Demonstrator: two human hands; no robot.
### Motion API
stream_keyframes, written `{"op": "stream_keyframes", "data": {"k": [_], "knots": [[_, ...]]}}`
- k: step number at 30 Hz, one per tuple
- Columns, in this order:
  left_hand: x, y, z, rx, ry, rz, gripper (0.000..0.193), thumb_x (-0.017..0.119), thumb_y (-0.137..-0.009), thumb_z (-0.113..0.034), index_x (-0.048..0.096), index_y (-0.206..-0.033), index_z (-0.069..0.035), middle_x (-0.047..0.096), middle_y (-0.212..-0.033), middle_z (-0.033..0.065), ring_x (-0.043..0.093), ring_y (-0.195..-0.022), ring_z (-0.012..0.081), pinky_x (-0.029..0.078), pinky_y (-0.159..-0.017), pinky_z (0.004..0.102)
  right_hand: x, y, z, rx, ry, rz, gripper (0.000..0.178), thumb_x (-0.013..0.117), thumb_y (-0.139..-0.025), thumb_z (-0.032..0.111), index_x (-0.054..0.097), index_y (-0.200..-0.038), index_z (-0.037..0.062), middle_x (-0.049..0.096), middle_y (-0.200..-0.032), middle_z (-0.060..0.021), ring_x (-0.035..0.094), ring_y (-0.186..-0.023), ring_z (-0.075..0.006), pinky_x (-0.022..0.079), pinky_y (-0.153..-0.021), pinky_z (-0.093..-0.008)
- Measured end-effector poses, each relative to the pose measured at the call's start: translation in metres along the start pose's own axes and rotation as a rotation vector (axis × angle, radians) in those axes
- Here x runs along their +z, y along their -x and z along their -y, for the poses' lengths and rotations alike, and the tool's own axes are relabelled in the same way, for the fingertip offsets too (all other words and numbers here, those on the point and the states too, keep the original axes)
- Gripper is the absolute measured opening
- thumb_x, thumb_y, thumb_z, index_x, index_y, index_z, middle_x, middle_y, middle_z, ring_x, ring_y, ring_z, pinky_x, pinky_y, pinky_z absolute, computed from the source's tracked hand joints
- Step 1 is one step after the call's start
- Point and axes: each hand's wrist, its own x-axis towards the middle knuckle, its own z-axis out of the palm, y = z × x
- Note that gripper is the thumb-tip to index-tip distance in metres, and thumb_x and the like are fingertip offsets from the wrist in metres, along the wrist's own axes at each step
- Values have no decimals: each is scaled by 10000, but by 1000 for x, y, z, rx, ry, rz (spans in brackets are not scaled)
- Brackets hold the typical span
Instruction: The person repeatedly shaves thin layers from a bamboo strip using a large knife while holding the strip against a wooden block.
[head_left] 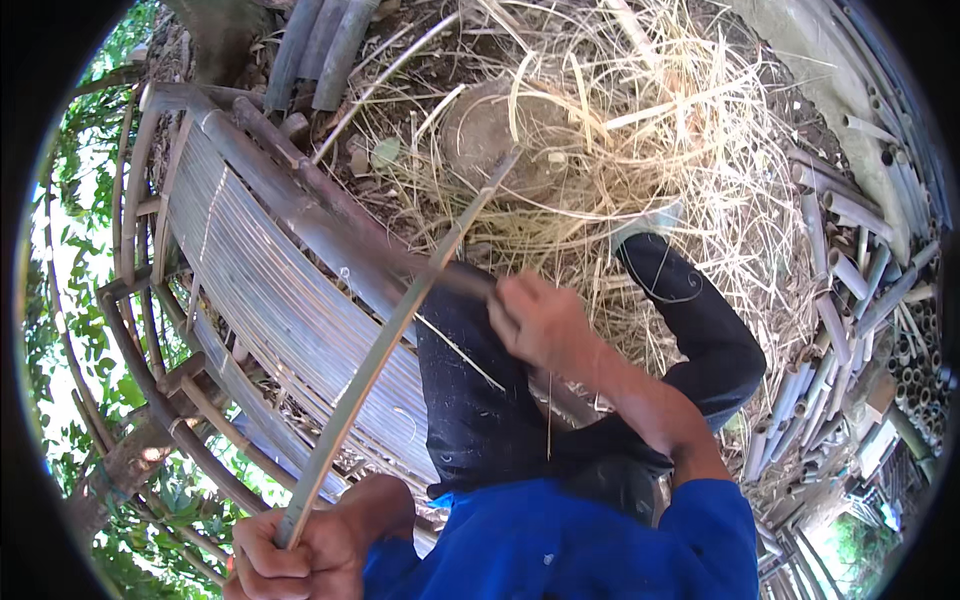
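My left hand (310,545) is closed round the lower end of a long split bamboo strip (365,385). The strip slants away up and to the right, its far tip above the straw-covered ground. My right hand (545,320) grips a knife (468,280) whose dark part by the fist shows, while the blade toward the left is smeared by motion. The knife crosses the strip at about its middle; whether they touch I cannot tell. Below the strip are my legs in dark trousers (465,400).
A slatted bamboo bench (270,270) stands at my left. Pale bamboo shavings (690,130) heap up ahead, round a flat stump-like block (500,130). Cut bamboo poles (320,50) lie at the far left, and more bamboo lengths (850,270) are piled along the right.
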Motion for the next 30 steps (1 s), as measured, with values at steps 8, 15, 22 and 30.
{"op": "stream_keyframes", "data": {"k": [8,15,22,30], "knots": [[-20,-22,-4,-21,73,-26,213,568,-920,-223,554,-779,-64,422,-598,-22,334,-425,73,234,-429,232,9,-34,-44,70,-7,14,174,640,-939,182,543,-1026,67,613,-755,-165,648,-641,-371,537,-561,-461],[-15,-10,18,36,-85,-88,445,409,-1071,-511,470,-853,-128,329,-662,-67,242,-479,59,202,-436,237,43,-33,-111,330,114,134,203,646,-934,180,551,-1042,37,624,-796,-188,649,-686,-405,537,-614,-482],[-24,1,24,-34,32,9,457,407,-1071,-513,466,-830,-129,313,-646,-66,244,-479,64,215,-440,232,82,-4,-211,488,104,110,176,604,-953,184,515,-1053,69,632,-770,-228,647,-728,-442,513,-635,-525],[-1,-28,15,-105,-148,-338,576,367,-1024,-654,454,-776,-141,302,-634,-38,285,-503,102,335,-532,285,52,-23,-183,496,10,136,252,617,-923,198,492,-1037,12,626,-720,-278,638,-754,-503,501,-673,-569]]}}
